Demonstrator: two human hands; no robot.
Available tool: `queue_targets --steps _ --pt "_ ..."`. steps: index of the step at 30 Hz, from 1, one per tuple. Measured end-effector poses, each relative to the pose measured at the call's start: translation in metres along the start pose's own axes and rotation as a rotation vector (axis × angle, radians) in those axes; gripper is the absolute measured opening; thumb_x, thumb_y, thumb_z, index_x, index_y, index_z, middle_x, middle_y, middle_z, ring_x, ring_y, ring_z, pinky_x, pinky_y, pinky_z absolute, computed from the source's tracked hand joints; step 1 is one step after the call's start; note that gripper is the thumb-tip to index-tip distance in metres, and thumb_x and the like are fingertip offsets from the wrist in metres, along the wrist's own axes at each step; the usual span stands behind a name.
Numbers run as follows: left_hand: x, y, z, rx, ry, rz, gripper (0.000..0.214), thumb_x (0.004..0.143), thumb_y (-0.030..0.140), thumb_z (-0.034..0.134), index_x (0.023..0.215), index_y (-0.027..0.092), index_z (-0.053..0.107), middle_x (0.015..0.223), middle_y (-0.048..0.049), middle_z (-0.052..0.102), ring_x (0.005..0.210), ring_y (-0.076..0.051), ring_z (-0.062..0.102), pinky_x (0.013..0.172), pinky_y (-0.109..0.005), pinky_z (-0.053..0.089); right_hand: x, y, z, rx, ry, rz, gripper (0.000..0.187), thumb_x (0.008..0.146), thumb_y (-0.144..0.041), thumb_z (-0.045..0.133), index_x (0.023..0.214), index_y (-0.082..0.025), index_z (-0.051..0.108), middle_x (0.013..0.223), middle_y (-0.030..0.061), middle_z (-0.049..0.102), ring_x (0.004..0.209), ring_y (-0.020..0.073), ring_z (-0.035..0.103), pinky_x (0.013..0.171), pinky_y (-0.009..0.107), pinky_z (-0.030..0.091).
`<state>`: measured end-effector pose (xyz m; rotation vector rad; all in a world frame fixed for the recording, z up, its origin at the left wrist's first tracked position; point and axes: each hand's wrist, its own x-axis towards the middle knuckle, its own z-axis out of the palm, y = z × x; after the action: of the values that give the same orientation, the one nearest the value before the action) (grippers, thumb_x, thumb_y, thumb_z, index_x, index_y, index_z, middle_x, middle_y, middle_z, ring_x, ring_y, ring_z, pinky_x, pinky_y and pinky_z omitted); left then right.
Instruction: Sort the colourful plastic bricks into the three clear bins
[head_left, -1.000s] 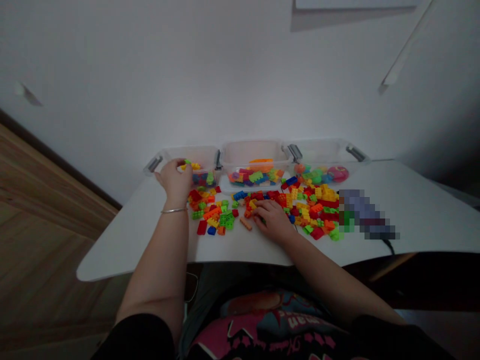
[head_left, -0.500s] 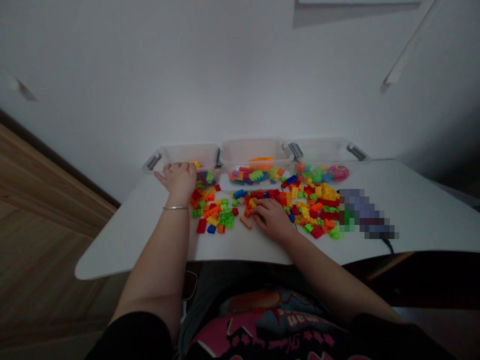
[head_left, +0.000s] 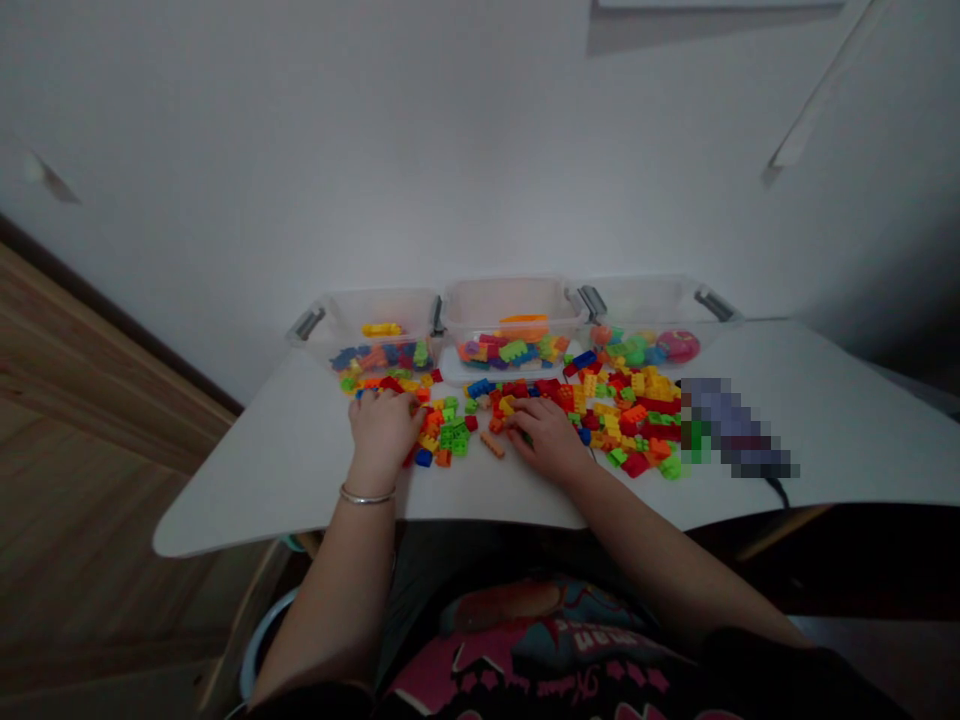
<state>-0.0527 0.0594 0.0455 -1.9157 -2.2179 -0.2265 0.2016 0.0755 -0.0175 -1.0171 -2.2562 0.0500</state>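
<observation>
My left hand, with a silver bangle at the wrist, is palm down over the left part of a heap of toy building bricks. Its fingers look apart, though their tips are partly hidden, and no brick shows in them. My right hand rests low at the middle of the heap. Its fingers are curled round a yellow brick, their tips partly out of sight. Just left of it lies a slim orange-tan brick.
Along the wall stand a left clear bin, a middle clear bin and a right clear bin, all holding coloured pieces. More bricks spread right, beside a pixelated object with a cable on the white table.
My left hand has come back from the left bin to the bricks on the table. A yellow piece now shows clearly in that bin. My right hand has stayed in place.
</observation>
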Motion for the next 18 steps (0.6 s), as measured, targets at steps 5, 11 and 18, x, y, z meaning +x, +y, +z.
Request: queue_targets --steps 5,11,18 --pt "-0.004 0.006 0.01 -0.026 -0.086 -0.002 0.036 0.092 0.042 0.047 0.109 0.027 0.075 0.109 -0.0118 0.069 0.107 -0.033 0.058 0.088 -0.044 0.045 0.0 0.0 0.0 -0.001 -0.008 -0.009 0.015 0.088 -0.018 0.059 0.096 -0.022 0.071 0.114 0.01 0.068 0.111 0.0255 0.06 0.1 0.046 0.048" --pt "0.0 0.005 0.015 -0.075 -0.045 -0.019 0.038 0.094 0.039 0.044 0.12 0.028 0.07 0.113 -0.0111 0.066 0.106 -0.03 0.059 0.088 -0.041 0.045 0.0 0.0 0.0 0.0 -0.005 -0.004 0.015 0.087 -0.018 0.06 0.096 -0.021 0.071 0.114 0.0104 0.068 0.111 0.0263 0.06 0.1 0.047 0.047" --pt "-0.001 0.002 0.012 0.002 0.015 -0.057 0.037 0.091 0.039 0.046 0.111 0.021 0.073 0.11 -0.0133 0.068 0.103 -0.033 0.059 0.084 -0.044 0.044 0.0 0.0 -0.001 0.006 0.001 0.0 0.015 0.088 -0.019 0.059 0.096 -0.021 0.071 0.116 0.0104 0.067 0.112 0.0262 0.06 0.099 0.046 0.047"
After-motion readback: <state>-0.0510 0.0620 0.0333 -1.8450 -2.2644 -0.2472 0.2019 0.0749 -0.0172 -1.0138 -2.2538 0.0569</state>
